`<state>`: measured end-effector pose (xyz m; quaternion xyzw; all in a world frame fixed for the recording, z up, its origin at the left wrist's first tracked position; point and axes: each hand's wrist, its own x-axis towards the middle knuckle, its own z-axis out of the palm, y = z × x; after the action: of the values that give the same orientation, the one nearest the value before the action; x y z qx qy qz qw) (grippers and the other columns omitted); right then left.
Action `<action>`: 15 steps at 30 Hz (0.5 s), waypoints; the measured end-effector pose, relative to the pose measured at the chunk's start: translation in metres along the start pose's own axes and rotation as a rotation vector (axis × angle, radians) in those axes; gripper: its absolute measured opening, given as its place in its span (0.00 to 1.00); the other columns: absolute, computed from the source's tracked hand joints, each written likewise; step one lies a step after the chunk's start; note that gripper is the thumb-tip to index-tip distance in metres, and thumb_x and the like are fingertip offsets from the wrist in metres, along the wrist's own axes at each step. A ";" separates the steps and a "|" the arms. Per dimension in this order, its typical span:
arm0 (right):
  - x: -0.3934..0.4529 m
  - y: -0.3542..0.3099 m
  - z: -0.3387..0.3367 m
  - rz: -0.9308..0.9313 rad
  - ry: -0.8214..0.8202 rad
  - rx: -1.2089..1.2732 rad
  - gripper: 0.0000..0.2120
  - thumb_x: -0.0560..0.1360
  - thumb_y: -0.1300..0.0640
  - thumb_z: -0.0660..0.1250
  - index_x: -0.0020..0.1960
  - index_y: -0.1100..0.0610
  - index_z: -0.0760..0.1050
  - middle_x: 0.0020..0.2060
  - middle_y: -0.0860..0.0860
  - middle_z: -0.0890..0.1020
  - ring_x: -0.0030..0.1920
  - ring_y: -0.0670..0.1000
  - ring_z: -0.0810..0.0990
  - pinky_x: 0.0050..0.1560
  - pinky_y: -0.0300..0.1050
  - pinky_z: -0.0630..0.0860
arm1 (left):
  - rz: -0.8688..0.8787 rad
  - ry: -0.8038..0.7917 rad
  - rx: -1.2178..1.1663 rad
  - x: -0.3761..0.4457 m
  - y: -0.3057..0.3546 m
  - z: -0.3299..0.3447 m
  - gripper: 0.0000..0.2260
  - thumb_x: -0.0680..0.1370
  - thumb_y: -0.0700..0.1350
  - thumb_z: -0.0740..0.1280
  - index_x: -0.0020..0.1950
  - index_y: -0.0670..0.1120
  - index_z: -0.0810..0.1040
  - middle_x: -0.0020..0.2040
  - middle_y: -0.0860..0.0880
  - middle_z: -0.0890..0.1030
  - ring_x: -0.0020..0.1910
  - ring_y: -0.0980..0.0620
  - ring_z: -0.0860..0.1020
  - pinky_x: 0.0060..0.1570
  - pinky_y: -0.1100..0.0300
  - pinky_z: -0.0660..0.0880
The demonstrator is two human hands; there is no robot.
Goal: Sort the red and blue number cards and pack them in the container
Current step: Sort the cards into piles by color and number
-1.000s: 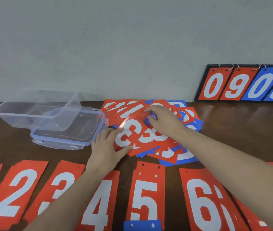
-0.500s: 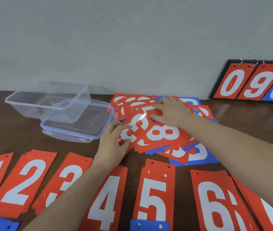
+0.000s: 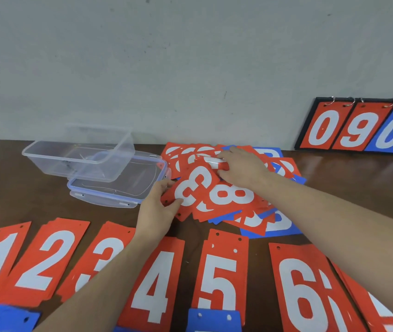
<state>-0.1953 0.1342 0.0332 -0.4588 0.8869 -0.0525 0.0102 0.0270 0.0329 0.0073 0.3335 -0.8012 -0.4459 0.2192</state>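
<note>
Left hand (image 3: 158,207) pinches a red 8 (image 3: 192,190); right hand (image 3: 241,167) grips a card in the pile (image 3: 250,212). Slick overlapping cards may slide, mixing blue into red.

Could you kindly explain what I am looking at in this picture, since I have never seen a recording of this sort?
There is no machine here: a person wears a camera on the head, so the single view looks forward and down at their own two bare hands. On the dark brown wooden table lies a mixed heap of red and blue number cards, with a row of sorted red cards numbered 1 to 6 nearer the person. A clear plastic container sits partly on its blue-rimmed lid. A flip scoreboard showing 0, 9, 0 leans against the wall. The left hand pinches the edge of a red card in the heap; the right hand has its grip on cards at the top of the heap.
</note>
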 end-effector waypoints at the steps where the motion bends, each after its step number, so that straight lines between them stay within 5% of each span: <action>1: -0.005 0.002 -0.004 0.032 0.026 0.052 0.24 0.79 0.47 0.65 0.73 0.52 0.69 0.67 0.52 0.76 0.66 0.54 0.74 0.63 0.50 0.73 | -0.007 -0.001 -0.015 0.000 0.000 -0.001 0.15 0.78 0.47 0.72 0.62 0.54 0.73 0.56 0.61 0.76 0.56 0.61 0.74 0.62 0.55 0.76; 6: -0.030 0.022 -0.028 0.251 0.113 0.485 0.21 0.72 0.52 0.71 0.57 0.52 0.63 0.46 0.53 0.82 0.43 0.55 0.83 0.45 0.51 0.80 | -0.075 0.010 -0.141 0.000 0.006 -0.006 0.11 0.79 0.48 0.70 0.60 0.53 0.76 0.55 0.56 0.80 0.53 0.57 0.78 0.51 0.65 0.77; 11: -0.076 0.027 -0.048 0.371 0.039 0.861 0.28 0.72 0.47 0.75 0.65 0.47 0.64 0.50 0.49 0.82 0.43 0.52 0.86 0.46 0.52 0.84 | -0.193 0.010 -0.526 -0.002 0.021 -0.016 0.11 0.78 0.50 0.71 0.60 0.53 0.80 0.54 0.54 0.86 0.54 0.52 0.84 0.60 0.46 0.79; 15: -0.120 0.020 -0.048 0.449 0.019 1.103 0.21 0.75 0.39 0.71 0.63 0.47 0.72 0.53 0.49 0.84 0.43 0.51 0.87 0.42 0.46 0.84 | -0.236 -0.034 -0.713 -0.017 0.031 -0.015 0.11 0.81 0.46 0.68 0.63 0.51 0.79 0.54 0.53 0.86 0.54 0.51 0.84 0.58 0.49 0.80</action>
<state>-0.1456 0.2472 0.0756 -0.1863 0.8040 -0.5064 0.2499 0.0384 0.0484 0.0406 0.3189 -0.5553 -0.7245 0.2551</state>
